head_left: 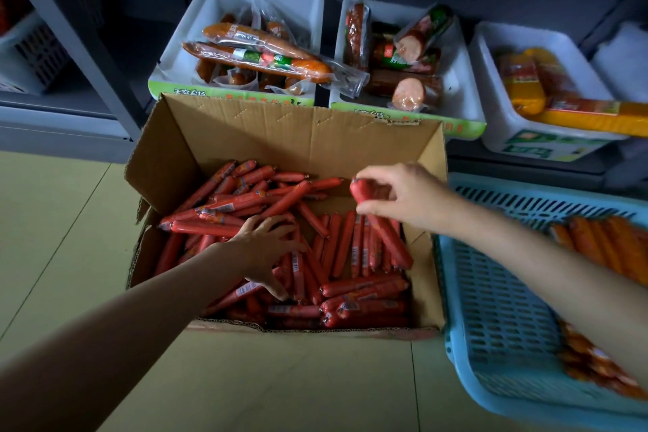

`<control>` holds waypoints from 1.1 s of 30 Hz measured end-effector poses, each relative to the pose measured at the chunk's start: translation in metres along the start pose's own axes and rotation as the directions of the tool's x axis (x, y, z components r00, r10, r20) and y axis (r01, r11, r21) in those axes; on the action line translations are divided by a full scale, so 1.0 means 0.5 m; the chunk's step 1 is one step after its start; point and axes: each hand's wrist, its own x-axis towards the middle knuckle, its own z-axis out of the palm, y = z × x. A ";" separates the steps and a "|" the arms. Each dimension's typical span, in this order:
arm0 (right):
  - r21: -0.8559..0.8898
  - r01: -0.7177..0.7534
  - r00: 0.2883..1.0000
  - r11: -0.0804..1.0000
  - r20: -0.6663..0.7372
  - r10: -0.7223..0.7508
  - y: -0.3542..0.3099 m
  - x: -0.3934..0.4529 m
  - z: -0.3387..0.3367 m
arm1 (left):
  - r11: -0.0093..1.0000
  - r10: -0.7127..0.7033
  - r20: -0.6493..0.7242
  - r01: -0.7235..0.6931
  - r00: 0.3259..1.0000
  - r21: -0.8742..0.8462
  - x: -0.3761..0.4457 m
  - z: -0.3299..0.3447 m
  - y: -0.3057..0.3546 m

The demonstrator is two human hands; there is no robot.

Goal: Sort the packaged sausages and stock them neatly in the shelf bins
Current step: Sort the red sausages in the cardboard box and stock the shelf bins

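Note:
An open cardboard box [287, 131] on the floor holds several red packaged sausages [364, 288]. My left hand [266, 249] reaches into the middle of the pile, fingers curled round a few sausages. Above the box's right side, my right hand [403, 196] pinches a small bundle of red sausages [382, 221] by its top end; the bundle hangs down toward the pile. On the low shelf behind stand three white bins: the left bin [186, 42] with long vacuum-packed sausages, the middle bin [459, 95] with thick dark sausages, the right bin [498, 119] with yellow and orange packs.
A blue plastic basket [491, 309] at the right holds orange-red sausages along its far side, under my right forearm. A grey shelf upright [80, 46] stands at the left with a grey basket [31, 53] behind it. Pale tiled floor [63, 221] lies around the box.

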 end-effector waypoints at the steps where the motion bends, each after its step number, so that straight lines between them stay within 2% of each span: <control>1: -0.100 0.027 0.995 0.995 0.094 -0.018 0.000 -0.011 0.023 | 1.000 0.000 -0.001 0.000 1.000 0.004 -0.001 0.000 0.000; 3: -0.191 0.041 0.953 0.981 0.303 0.019 0.017 -0.034 0.079 | 1.000 0.003 -0.005 -0.003 1.000 0.019 -0.003 -0.001 0.001; 5: -0.236 0.010 0.849 0.972 0.515 0.116 0.037 -0.052 0.117 | 1.000 0.004 -0.005 -0.004 1.000 0.019 -0.005 -0.001 0.002; 7: -0.269 -0.043 0.780 0.962 0.592 0.201 0.056 -0.056 0.124 | 1.000 0.006 -0.007 -0.006 1.000 0.014 -0.006 -0.002 0.002; 8: -0.251 -0.082 0.782 0.964 0.583 0.218 0.064 -0.056 0.120 | 1.000 0.007 -0.006 -0.007 1.000 0.018 -0.006 -0.001 0.002; 10: -0.201 -0.144 0.831 0.969 0.508 0.229 0.079 -0.049 0.114 | 1.000 0.007 -0.013 -0.007 1.000 0.017 -0.005 -0.001 0.002; 13: -0.290 -0.138 0.900 0.947 0.363 0.242 0.112 -0.025 0.127 | 1.000 0.007 -0.016 -0.007 1.000 0.004 -0.005 -0.002 0.001; 15: -0.328 -0.145 0.891 0.934 0.367 0.267 0.127 -0.009 0.146 | 1.000 0.009 -0.012 -0.009 1.000 0.001 -0.004 -0.001 0.000; 19: -0.432 -0.078 0.774 0.899 0.543 0.327 0.125 0.025 0.198 | 1.000 0.011 -0.019 -0.011 1.000 -0.011 0.000 -0.001 -0.002; 21: -0.476 -0.100 0.758 0.874 0.532 0.377 0.126 0.040 0.214 | 1.000 0.015 -0.018 -0.015 1.000 -0.009 0.001 -0.001 -0.003; 29: -0.639 -0.144 0.868 0.755 0.285 0.406 0.154 0.066 0.171 | 1.000 0.022 -0.014 -0.022 1.000 -0.014 -0.002 -0.004 -0.001; 31: -0.595 -0.145 0.887 0.791 0.276 0.370 0.160 0.059 0.158 | 1.000 0.024 -0.018 -0.024 1.000 -0.014 -0.001 -0.003 -0.002; 33: -0.550 -0.068 0.883 0.832 0.355 0.306 0.153 0.047 0.153 | 1.000 0.024 -0.020 -0.024 1.000 -0.017 0.000 -0.002 -0.004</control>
